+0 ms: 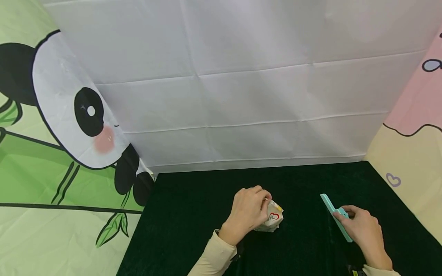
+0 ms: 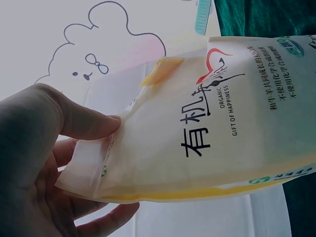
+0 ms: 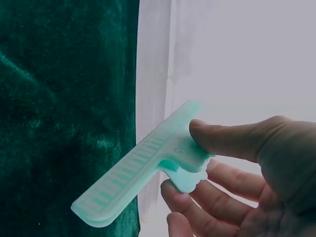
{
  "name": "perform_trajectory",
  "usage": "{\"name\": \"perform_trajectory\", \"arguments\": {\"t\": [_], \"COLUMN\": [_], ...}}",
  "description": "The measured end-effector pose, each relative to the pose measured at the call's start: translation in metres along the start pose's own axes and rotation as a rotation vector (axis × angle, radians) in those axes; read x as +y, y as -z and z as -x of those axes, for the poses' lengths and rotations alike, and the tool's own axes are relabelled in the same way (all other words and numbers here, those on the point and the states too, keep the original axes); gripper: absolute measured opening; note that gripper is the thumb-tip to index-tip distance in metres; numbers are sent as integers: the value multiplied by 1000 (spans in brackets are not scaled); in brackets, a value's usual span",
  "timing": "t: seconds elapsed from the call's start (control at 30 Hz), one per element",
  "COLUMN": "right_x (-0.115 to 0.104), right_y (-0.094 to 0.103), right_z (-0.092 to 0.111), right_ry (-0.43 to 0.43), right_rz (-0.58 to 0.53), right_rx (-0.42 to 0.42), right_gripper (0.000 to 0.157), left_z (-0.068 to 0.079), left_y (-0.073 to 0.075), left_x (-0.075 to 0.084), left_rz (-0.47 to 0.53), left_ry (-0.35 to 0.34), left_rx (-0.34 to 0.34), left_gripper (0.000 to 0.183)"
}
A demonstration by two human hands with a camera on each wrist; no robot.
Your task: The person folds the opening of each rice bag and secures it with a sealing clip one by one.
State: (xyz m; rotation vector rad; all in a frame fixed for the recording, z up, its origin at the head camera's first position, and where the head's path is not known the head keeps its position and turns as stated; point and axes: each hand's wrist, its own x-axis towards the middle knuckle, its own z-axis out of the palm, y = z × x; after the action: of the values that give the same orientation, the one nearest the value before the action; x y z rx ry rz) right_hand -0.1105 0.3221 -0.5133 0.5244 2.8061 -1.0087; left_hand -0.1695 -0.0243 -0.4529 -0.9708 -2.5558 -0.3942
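Note:
A cream paper-like bag [image 1: 272, 219] with a red heart mark, black characters and a yellow edge stands near the middle of the dark green table. My left hand [image 1: 249, 209] pinches its top end; the left wrist view shows the thumb on the bag's [image 2: 158, 138] sealed edge and fingers behind it. To the right, my right hand [image 1: 365, 228] holds a mint-green bag clip [image 1: 336, 218] by its handles. In the right wrist view the thumb presses one handle of the clip [image 3: 133, 170] and fingers lie under the other. The clip is apart from the bag.
A dark green velvety cloth [image 1: 193, 214] covers the table. White creased sheeting [image 1: 241, 96] hangs behind it. A panda print [image 1: 76, 107] is on the left side, and a pink and cream print [image 1: 414, 153] on the right.

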Motion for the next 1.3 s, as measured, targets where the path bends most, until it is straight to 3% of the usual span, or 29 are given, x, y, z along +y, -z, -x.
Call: {"name": "perform_trajectory", "arguments": {"t": [0.5, 1.3], "right_x": [-4, -12], "right_y": [6, 0], "right_z": [4, 3], "right_ry": [101, 263], "right_rz": [18, -64], "right_rx": [-7, -29], "right_gripper": [66, 51], "left_z": [-2, -4], "left_y": [-1, -1], "left_x": [2, 1], "left_rz": [-26, -30], "left_ry": [-14, 3], "left_rx": [-15, -27], "left_gripper": [11, 11]}}
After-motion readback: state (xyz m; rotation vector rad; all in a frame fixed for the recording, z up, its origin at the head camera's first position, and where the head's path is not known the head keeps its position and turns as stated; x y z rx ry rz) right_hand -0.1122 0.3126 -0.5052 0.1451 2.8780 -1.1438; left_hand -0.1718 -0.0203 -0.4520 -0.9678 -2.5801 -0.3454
